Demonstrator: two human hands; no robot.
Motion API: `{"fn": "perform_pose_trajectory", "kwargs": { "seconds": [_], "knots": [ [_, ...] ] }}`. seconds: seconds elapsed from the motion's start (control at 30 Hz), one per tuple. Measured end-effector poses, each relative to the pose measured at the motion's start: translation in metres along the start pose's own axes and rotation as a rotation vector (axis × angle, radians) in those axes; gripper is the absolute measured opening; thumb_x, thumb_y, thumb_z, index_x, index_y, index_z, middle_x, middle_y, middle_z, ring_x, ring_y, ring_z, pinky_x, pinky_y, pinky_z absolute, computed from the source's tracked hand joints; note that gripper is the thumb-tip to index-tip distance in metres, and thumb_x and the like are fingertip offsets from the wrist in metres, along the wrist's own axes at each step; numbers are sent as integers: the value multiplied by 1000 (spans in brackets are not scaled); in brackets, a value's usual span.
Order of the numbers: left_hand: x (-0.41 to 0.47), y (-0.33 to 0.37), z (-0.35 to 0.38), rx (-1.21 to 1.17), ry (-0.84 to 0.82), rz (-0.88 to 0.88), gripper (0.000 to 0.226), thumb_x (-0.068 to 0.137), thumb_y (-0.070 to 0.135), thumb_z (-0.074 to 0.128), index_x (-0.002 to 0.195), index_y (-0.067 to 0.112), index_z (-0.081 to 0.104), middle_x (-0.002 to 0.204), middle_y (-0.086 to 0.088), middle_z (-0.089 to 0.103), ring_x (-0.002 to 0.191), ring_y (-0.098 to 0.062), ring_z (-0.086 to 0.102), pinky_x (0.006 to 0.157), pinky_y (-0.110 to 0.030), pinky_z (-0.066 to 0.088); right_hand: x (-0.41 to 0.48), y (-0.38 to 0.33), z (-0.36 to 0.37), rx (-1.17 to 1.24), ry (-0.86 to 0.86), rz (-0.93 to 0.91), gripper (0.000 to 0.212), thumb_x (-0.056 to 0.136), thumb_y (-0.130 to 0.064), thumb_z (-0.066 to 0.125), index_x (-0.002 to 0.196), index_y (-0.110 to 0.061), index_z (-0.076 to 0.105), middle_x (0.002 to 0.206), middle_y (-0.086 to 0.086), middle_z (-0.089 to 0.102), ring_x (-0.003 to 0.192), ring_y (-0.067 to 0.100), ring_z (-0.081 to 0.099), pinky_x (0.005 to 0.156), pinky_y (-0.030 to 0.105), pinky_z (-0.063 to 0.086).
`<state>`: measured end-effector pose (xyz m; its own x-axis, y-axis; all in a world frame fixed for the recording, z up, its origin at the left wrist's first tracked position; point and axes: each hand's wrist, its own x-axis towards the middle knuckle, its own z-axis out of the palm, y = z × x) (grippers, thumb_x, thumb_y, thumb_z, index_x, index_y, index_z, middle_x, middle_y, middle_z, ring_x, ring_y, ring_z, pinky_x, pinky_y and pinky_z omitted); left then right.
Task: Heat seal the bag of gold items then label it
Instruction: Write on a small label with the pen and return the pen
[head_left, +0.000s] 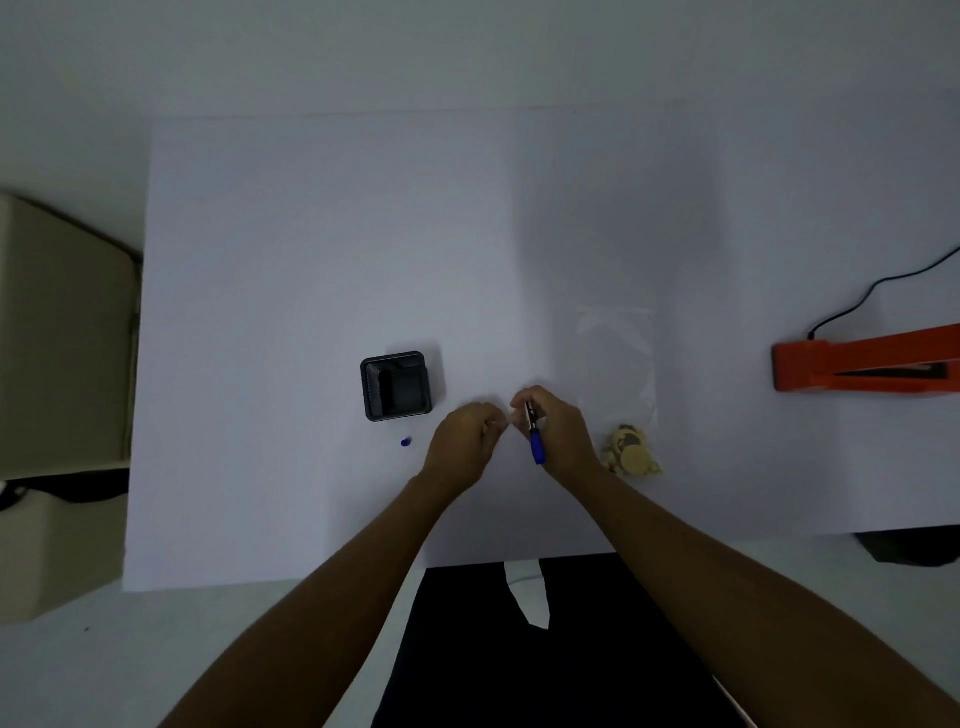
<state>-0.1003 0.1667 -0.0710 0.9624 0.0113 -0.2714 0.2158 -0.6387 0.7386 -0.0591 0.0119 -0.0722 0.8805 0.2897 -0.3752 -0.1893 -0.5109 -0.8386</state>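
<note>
Our two forearms reach out from the bottom edge over dark clothing and meet near the middle of the white table (311, 260). Our right hand (558, 431) grips a blue pen (535, 436), fingers curled round its barrel, the dark tip pointing away from us and the blue end angled back toward the wrist. Our left hand (465, 444) sits just beside it, fingers curled in toward the right hand's fingertips; something small and pale shows between the two hands, but it is too blurred for us to tell what it is or whether the left fingers pinch it. To the right of our right hand the clear bag (618, 358) lies flat on the table, its long side running away from us, and the gold items (631, 449) are bunched at its near end, close beside our right wrist. We cannot tell whether the bag's far end is sealed. Left of our hands stands a black mesh holder (397, 385), and a small blue cap (406, 442) lies on the table just in front of it. Well apart at the right edge rests the orange heat sealer (862, 364), with a black cord (878, 283) curling off from its left end.
</note>
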Motion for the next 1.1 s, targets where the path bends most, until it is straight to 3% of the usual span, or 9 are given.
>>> {"fn": "perform_pose_trajectory", "kwargs": {
  "seconds": [0.1,0.17,0.27,0.33,0.43,0.63,0.8,0.93,1.1],
  "knots": [
    [0,-1,2,-42,29,-38,17,96,10,54,95,4,70,91,-13,71,82,-22,63,79,-32,52,1,-3,2,-12,28,-11,5,91,-18,61,93,-14,62,79,3,64,72,16,59,73,34,51],
    [1,-2,3,-48,43,-48,18,96,6,54,98,3,71,96,-13,73,86,-23,65,81,-31,51,1,-11,4,-72,119,-72,18,94,-26,65,83,-15,56,71,-4,56,64,9,51,64,23,45],
    [4,-1,5,-57,3,-79,17,95,6,56,92,4,72,87,-11,73,77,-21,66,76,-33,54,1,-26,17,143,178,13,41,101,-27,53,70,-1,50,61,1,47,56,6,43,57,21,38],
    [6,-2,6,-70,-8,-120,18,93,5,57,81,4,69,75,-9,69,66,-20,62,68,-34,53,4,-32,30,276,162,103,37,104,-23,45,82,2,60,67,-2,54,63,3,51,64,16,44],
    [9,-2,5,-95,45,-209,22,92,2,56,73,1,66,67,-10,64,60,-20,57,60,-30,48,8,-33,45,322,147,112,28,105,-23,45,100,-4,65,73,1,60,73,8,59,73,25,53],
    [13,-7,2,-130,93,-239,25,91,4,60,67,3,67,63,-9,65,56,-15,58,61,-29,51,16,-25,52,286,242,60,47,99,-32,56,68,3,59,61,18,56,58,27,55,58,39,50],
    [15,-12,6,-161,99,-270,18,90,4,60,79,8,74,77,-6,72,68,-15,65,68,-25,53,18,-21,50,262,255,82,39,104,-22,47,80,5,63,63,15,58,58,15,55,58,32,51],
    [13,-11,8,-134,84,-256,20,90,-2,56,77,3,70,75,-10,69,68,-18,63,65,-22,50,18,-21,52,218,255,84,47,104,-28,44,73,5,55,63,23,55,59,30,54,58,37,46],
    [13,-11,6,-182,116,-261,14,88,-3,58,76,2,64,70,-11,64,63,-19,60,59,-11,45,18,-13,52,113,263,69,49,104,-32,46,67,-1,56,56,14,53,54,27,52,53,37,44]
  ]
}}
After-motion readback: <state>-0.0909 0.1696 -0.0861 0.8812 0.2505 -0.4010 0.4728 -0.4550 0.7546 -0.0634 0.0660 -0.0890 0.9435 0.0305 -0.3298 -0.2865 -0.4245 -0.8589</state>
